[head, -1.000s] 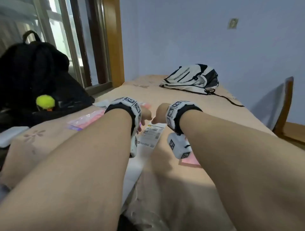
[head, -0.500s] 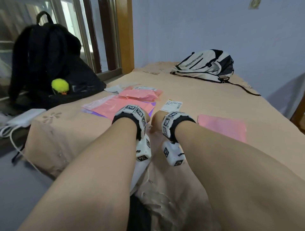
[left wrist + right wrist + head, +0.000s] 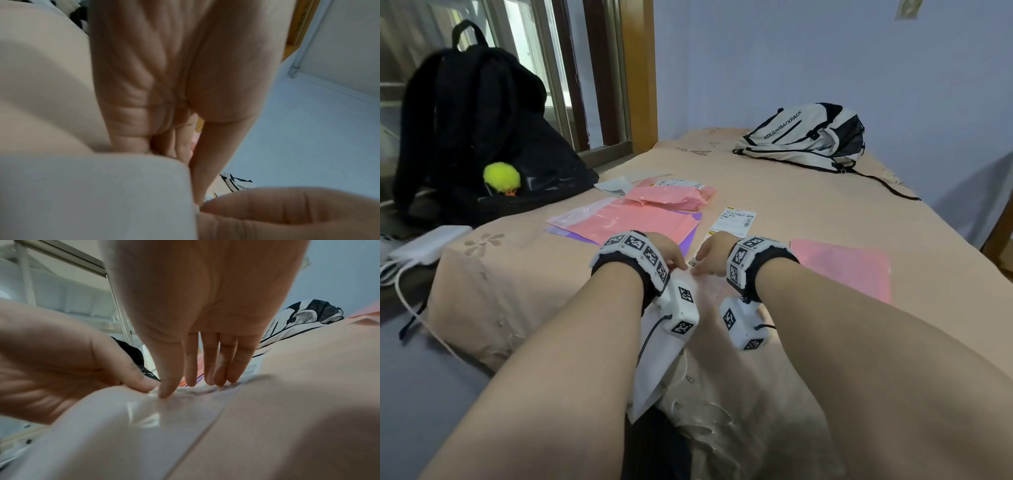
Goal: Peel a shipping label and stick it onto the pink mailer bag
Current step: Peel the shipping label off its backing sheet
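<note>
A white shipping label strip (image 3: pixel 736 219) runs down the peach table (image 3: pixel 825 212), and its glossy backing (image 3: pixel 657 370) hangs over the front edge. My left hand (image 3: pixel 666 255) pinches a lifted corner of the strip (image 3: pixel 164 426) between thumb and finger. My right hand (image 3: pixel 714 253) is just beside it, straight fingertips (image 3: pixel 209 369) pressing the strip flat. A single pink mailer bag (image 3: pixel 842 270) lies flat just right of my right wrist. In the left wrist view my left hand (image 3: pixel 185 81) and the blurred white strip (image 3: pixel 92 194) fill the frame.
More pink mailers (image 3: pixel 633 222) lie in a pile at the left, with labelled ones (image 3: pixel 671 195) behind. A black backpack (image 3: pixel 476 130) with a yellow ball (image 3: pixel 501 176) stands at far left. A white backpack (image 3: pixel 808 137) lies at the back. White power bank (image 3: pixel 428 245) sits left.
Both hands have come down from above the label to the strip near the table's front edge. The left hand now pinches a corner and the right presses flat.
</note>
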A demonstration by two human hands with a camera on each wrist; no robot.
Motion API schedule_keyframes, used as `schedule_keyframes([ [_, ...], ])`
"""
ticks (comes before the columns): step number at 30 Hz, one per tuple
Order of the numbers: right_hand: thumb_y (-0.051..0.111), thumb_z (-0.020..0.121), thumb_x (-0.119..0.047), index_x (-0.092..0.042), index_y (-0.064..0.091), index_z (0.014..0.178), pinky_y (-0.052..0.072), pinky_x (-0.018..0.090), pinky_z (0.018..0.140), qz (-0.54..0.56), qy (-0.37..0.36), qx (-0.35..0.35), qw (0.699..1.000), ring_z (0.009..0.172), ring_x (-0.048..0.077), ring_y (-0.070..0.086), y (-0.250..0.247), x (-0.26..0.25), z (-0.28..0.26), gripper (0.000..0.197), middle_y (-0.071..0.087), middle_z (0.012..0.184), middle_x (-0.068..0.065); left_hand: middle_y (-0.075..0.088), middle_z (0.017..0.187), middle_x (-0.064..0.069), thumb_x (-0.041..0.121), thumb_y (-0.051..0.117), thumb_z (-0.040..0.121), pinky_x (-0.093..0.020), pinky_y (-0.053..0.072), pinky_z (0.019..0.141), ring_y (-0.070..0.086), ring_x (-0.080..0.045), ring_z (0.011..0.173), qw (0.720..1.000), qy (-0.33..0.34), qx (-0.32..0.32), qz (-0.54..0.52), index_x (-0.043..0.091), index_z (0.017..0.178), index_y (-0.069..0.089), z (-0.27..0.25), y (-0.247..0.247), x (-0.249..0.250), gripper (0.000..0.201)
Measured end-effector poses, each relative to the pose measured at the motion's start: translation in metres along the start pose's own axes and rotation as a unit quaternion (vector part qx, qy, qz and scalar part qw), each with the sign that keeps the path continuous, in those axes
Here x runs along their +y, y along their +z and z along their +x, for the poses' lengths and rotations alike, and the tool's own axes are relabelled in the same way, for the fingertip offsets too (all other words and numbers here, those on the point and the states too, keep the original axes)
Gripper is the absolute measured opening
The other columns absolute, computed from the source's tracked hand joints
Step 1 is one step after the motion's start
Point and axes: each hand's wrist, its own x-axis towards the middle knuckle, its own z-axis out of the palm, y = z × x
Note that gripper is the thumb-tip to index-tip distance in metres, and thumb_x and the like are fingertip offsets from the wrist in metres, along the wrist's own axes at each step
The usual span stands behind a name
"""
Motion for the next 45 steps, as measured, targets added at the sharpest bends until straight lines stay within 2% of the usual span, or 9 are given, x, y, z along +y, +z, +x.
schedule_keyframes([
  [4,0.070,0.075,-0.041,-0.013,0.072,0.107,0.053,0.039,0.093,0.038,-0.010,0.005,0.999,0.101,0.024,0.067,0.000,-0.002,0.000,0.042,0.072,0.109,0.006,0.059,0.065,-0.001,0.009,0.066,0.082,-0.028,0.044,0.071,0.052,-0.017,0.065,0.990,-0.005,-0.036,-0.138,0.010,0.107,0.067,-0.004,-0.005,-0.003,0.025],
  [6,0.069,0.077,-0.037,-0.012,0.072,0.106,0.053,0.039,0.093,0.034,-0.015,0.013,0.999,0.102,0.025,0.067,-0.002,-0.003,-0.001,0.038,0.072,0.109,0.007,0.064,0.074,-0.003,0.007,0.064,0.084,-0.029,0.047,0.072,0.058,-0.020,0.072,0.983,0.006,-0.045,-0.177,0.007,0.116,0.066,-0.004,-0.005,-0.004,0.032],
  [10,0.064,0.082,-0.033,-0.006,0.071,0.108,0.052,0.035,0.094,0.031,-0.004,0.013,0.999,0.105,0.026,0.067,-0.004,-0.001,-0.002,0.038,0.071,0.113,0.011,0.070,0.117,-0.016,0.014,0.068,0.080,-0.043,0.047,0.103,0.066,-0.030,0.107,0.967,0.006,-0.069,-0.246,0.001,0.121,0.065,-0.005,0.004,-0.012,0.043],
  [13,0.058,0.087,-0.029,-0.002,0.069,0.106,0.047,0.028,0.082,0.028,0.002,-0.003,1.000,0.093,0.022,0.061,-0.007,-0.001,-0.002,0.035,0.068,0.108,0.013,0.064,0.127,-0.012,0.013,0.060,0.086,-0.043,0.041,0.109,0.061,-0.027,0.110,0.952,0.016,-0.100,-0.290,0.006,0.129,0.060,-0.010,0.007,-0.017,0.043],
  [19,0.068,0.079,-0.030,-0.019,0.068,0.094,0.046,0.026,0.074,0.098,0.013,-0.001,0.995,0.084,0.018,0.056,-0.006,0.002,-0.001,0.019,0.060,0.092,0.002,0.063,0.118,-0.011,0.010,0.051,0.091,-0.029,0.051,0.084,0.062,-0.022,0.096,0.923,0.030,-0.136,-0.360,0.006,0.131,0.056,-0.015,0.013,-0.024,0.040],
  [25,0.057,0.087,-0.043,-0.007,0.072,0.108,0.051,0.038,0.096,0.057,0.010,0.004,0.998,0.107,0.026,0.065,-0.006,0.002,-0.007,0.044,0.071,0.112,0.010,0.062,0.132,-0.015,0.010,0.062,0.083,-0.038,0.044,0.107,0.061,-0.024,0.108,0.929,0.026,-0.080,-0.361,0.006,0.131,0.058,-0.014,0.014,-0.023,0.048],
  [32,0.054,0.089,-0.046,-0.007,0.068,0.114,0.050,0.037,0.099,0.051,0.029,0.000,0.998,0.110,0.025,0.064,-0.008,0.006,-0.010,0.048,0.069,0.118,0.010,0.064,0.106,-0.015,0.016,0.065,0.080,-0.040,0.045,0.102,0.058,-0.025,0.095,0.942,0.013,-0.064,-0.329,0.006,0.108,0.065,-0.018,0.019,-0.014,0.030],
  [36,0.054,0.086,-0.051,-0.009,0.068,0.115,0.049,0.034,0.098,0.059,0.024,-0.013,0.998,0.111,0.024,0.063,-0.008,0.011,-0.011,0.052,0.068,0.119,0.007,0.069,0.106,-0.023,0.023,0.073,0.051,-0.040,0.050,0.090,0.059,-0.026,0.087,0.952,0.025,-0.022,-0.305,-0.003,0.104,0.069,-0.005,0.021,-0.020,0.059],
  [45,0.062,0.081,-0.049,-0.008,0.071,0.107,0.052,0.029,0.086,0.138,0.032,0.005,0.990,0.097,0.020,0.066,0.002,0.017,0.003,0.049,0.073,0.109,0.007,0.062,0.127,-0.027,-0.007,0.052,0.086,-0.038,0.045,0.101,0.059,-0.029,0.101,0.942,0.065,-0.047,-0.325,-0.006,0.122,0.063,0.000,0.025,-0.017,0.038],
])
